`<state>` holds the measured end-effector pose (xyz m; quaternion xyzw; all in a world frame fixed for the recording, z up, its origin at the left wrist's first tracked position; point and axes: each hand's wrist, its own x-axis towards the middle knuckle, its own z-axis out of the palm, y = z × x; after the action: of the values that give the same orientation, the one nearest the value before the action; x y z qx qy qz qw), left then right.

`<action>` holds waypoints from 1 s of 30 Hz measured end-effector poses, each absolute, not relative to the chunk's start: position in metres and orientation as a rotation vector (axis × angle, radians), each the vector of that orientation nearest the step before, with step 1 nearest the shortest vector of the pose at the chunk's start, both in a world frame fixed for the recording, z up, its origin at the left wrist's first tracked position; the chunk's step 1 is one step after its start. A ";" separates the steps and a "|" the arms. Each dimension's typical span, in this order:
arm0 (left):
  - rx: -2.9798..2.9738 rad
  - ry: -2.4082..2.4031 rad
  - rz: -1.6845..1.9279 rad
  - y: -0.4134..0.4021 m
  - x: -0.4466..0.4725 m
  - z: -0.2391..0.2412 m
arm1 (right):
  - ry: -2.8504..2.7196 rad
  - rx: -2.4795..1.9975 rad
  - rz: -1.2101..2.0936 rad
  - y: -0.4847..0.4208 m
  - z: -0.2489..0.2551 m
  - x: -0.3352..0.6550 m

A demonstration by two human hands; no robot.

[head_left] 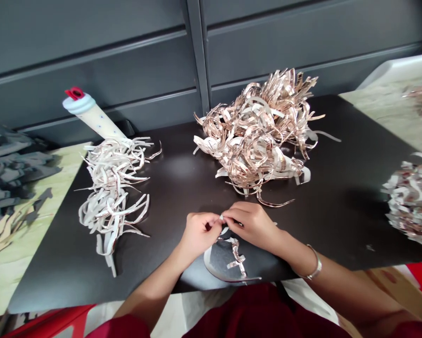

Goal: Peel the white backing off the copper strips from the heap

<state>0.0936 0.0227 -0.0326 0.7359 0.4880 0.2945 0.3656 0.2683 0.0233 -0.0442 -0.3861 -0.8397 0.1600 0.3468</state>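
Note:
My left hand [202, 231] and my right hand [249, 223] meet fingertip to fingertip above the near part of the black table mat [182, 197]. Both are closed in a pinch on a small strip [222, 218], pale where it shows between the fingers. Below them, a long curved pale strip [208, 263] and a short, shiny rose-gold strip with crosswise pieces [239, 263] lie on the mat. Past my hands rises a tangled heap of rose-gold and white strips [256, 136]. My fingers cover most of what they grip.
Smaller bunches of pale strips [110, 188] lie at left, below a leaning white tumbler with a red-topped lid [96, 117]. A pile of short pieces [413, 202] sits at the right edge, dark scraps [13, 169] at far left. A grey panelled wall [143, 61] stands behind.

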 end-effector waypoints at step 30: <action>2.107 1.160 0.741 0.029 0.075 -0.005 | -1.523 -0.911 1.520 0.026 -0.023 0.270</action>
<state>0.0752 0.0288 -0.0053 0.7967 0.4387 0.2800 0.3073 0.2697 0.0262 -0.0234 -0.3587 -0.5998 0.5986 0.3915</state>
